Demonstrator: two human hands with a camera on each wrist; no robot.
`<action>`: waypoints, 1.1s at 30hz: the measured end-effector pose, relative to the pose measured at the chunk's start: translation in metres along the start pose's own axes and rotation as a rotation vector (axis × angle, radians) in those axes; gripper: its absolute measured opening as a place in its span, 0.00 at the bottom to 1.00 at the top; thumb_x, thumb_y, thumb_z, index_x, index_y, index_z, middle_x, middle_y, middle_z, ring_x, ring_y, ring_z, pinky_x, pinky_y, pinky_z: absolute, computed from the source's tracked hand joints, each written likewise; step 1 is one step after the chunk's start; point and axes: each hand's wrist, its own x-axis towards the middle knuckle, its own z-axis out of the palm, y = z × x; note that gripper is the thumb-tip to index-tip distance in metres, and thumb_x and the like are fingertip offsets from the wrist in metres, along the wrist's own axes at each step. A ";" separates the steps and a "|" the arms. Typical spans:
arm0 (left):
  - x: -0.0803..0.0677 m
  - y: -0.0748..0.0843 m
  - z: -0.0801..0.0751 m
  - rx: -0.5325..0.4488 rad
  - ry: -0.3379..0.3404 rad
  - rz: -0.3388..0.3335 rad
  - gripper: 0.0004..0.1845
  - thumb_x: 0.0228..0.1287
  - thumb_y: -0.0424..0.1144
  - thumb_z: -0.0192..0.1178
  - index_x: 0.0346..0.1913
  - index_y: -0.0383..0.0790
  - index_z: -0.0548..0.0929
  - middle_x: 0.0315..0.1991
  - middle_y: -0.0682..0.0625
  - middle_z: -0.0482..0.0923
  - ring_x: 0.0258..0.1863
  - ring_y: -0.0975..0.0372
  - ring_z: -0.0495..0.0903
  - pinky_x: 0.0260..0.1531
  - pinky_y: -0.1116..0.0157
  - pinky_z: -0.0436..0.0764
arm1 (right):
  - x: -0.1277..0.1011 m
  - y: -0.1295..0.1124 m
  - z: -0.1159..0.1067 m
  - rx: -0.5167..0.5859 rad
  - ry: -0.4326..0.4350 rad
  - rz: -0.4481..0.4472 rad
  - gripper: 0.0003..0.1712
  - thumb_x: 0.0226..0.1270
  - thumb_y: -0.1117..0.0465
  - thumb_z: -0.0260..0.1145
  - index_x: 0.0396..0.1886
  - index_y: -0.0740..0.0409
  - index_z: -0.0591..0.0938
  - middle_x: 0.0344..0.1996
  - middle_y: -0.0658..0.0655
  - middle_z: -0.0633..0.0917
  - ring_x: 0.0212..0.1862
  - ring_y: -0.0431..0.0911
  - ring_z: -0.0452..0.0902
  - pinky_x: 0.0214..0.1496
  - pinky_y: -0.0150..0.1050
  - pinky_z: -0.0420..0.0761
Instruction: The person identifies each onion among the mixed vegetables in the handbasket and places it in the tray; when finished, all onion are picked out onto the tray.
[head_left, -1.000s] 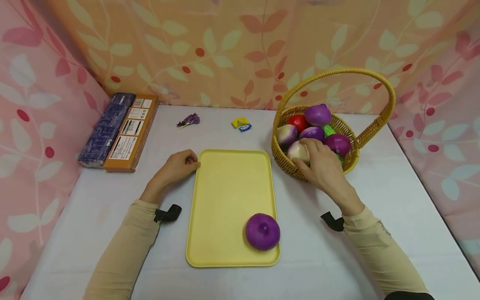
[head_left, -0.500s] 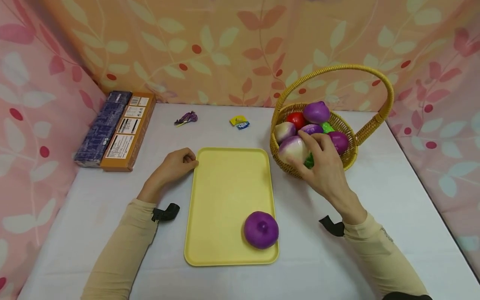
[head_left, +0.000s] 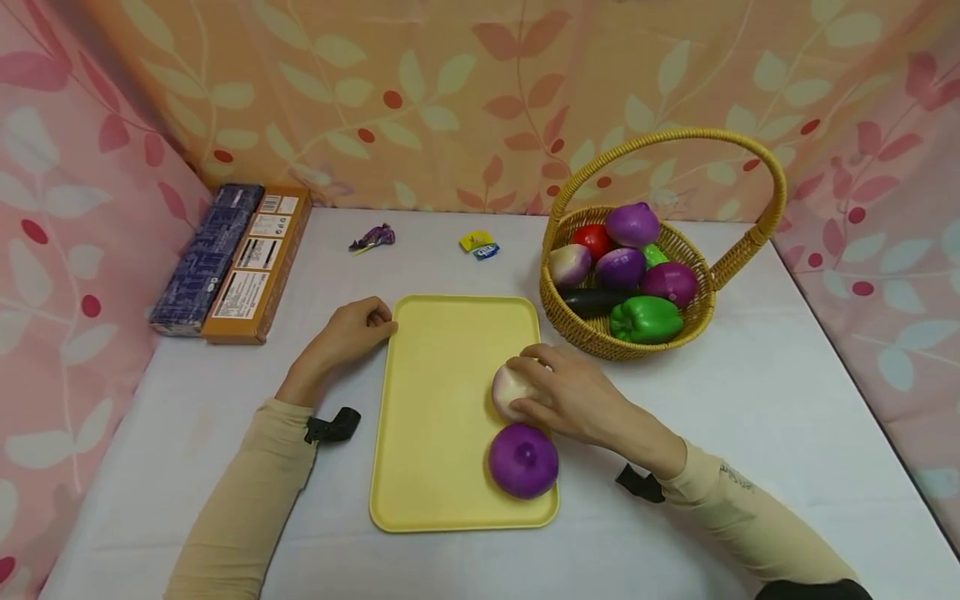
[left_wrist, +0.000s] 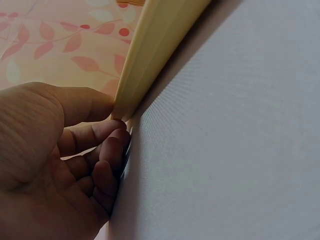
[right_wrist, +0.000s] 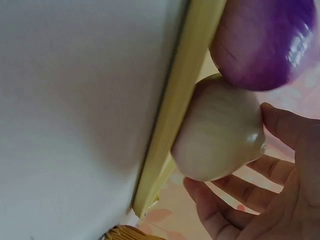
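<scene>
My right hand [head_left: 579, 400] holds a white-and-purple turnip [head_left: 508, 390] at the right side of the yellow tray [head_left: 438, 408]. In the right wrist view, thumb and fingers curve round the turnip [right_wrist: 220, 135], which sits against a purple onion [right_wrist: 267, 45]. That onion [head_left: 522, 462] rests on the tray's near right part. At the tray's far left corner, my left hand [head_left: 351, 335] pinches the rim. The left wrist view shows the thumb and forefinger of this hand [left_wrist: 65, 145] at the tray edge [left_wrist: 150, 55], its other fingers curled.
A wicker basket [head_left: 592, 342] at the right holds a green bell pepper [head_left: 647, 320], an eggplant [head_left: 592, 302], a red tomato [head_left: 592, 241] and several purple vegetables. Two long boxes [head_left: 258, 267] lie at the left. Wrapped candies [head_left: 372, 237] lie towards the back.
My right hand has lifted the turnip out of the basket and brought it left and nearer, onto the tray beside the onion. The pepper and eggplant are now uncovered. My left hand stays put.
</scene>
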 end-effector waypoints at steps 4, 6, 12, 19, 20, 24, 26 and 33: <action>-0.001 0.000 0.000 0.000 0.002 -0.004 0.12 0.67 0.41 0.57 0.44 0.34 0.79 0.37 0.42 0.79 0.37 0.55 0.75 0.39 0.63 0.72 | 0.001 -0.002 0.004 0.009 -0.037 0.000 0.26 0.63 0.46 0.68 0.57 0.53 0.79 0.54 0.57 0.81 0.53 0.51 0.80 0.55 0.47 0.79; -0.001 0.001 0.000 -0.002 0.000 -0.013 0.11 0.68 0.41 0.57 0.44 0.35 0.79 0.37 0.42 0.79 0.37 0.55 0.75 0.39 0.63 0.72 | 0.000 -0.002 0.003 0.005 -0.057 0.005 0.28 0.63 0.45 0.68 0.59 0.52 0.78 0.56 0.58 0.81 0.55 0.52 0.80 0.56 0.49 0.78; -0.001 0.002 -0.001 -0.001 -0.006 -0.018 0.12 0.68 0.41 0.56 0.44 0.35 0.79 0.37 0.43 0.79 0.37 0.55 0.75 0.39 0.62 0.72 | -0.003 -0.002 0.001 -0.013 -0.084 -0.012 0.32 0.62 0.44 0.68 0.63 0.51 0.76 0.56 0.60 0.80 0.52 0.52 0.80 0.52 0.49 0.80; -0.002 0.002 -0.001 0.000 -0.007 -0.012 0.11 0.68 0.41 0.56 0.44 0.35 0.79 0.37 0.43 0.79 0.37 0.55 0.75 0.39 0.63 0.71 | -0.005 -0.001 0.001 -0.020 -0.079 -0.006 0.31 0.59 0.45 0.70 0.61 0.50 0.78 0.50 0.56 0.81 0.44 0.49 0.81 0.47 0.45 0.80; -0.001 0.003 -0.001 -0.001 -0.007 -0.013 0.11 0.68 0.41 0.56 0.44 0.35 0.79 0.37 0.43 0.79 0.37 0.55 0.75 0.39 0.63 0.71 | -0.005 -0.002 0.001 -0.019 -0.081 -0.003 0.31 0.59 0.44 0.70 0.61 0.50 0.78 0.50 0.56 0.81 0.44 0.49 0.81 0.46 0.45 0.80; -0.002 0.003 -0.001 -0.003 -0.007 -0.012 0.11 0.68 0.41 0.56 0.44 0.35 0.79 0.37 0.43 0.79 0.37 0.55 0.75 0.39 0.63 0.71 | -0.006 -0.002 0.000 -0.015 -0.087 0.002 0.31 0.59 0.43 0.70 0.60 0.50 0.78 0.49 0.55 0.81 0.43 0.48 0.80 0.46 0.44 0.80; -0.002 0.004 -0.001 -0.004 -0.007 -0.013 0.11 0.68 0.41 0.56 0.44 0.35 0.79 0.37 0.43 0.79 0.37 0.55 0.75 0.39 0.63 0.71 | -0.006 -0.002 0.000 -0.015 -0.087 0.001 0.31 0.59 0.43 0.70 0.60 0.50 0.78 0.48 0.54 0.81 0.43 0.48 0.80 0.46 0.44 0.80; -0.002 0.004 -0.001 -0.005 -0.004 -0.006 0.11 0.68 0.40 0.56 0.44 0.35 0.79 0.36 0.43 0.79 0.36 0.55 0.75 0.38 0.63 0.72 | -0.006 -0.001 -0.001 -0.012 -0.087 0.006 0.34 0.59 0.42 0.70 0.62 0.51 0.77 0.50 0.54 0.82 0.45 0.47 0.81 0.46 0.44 0.80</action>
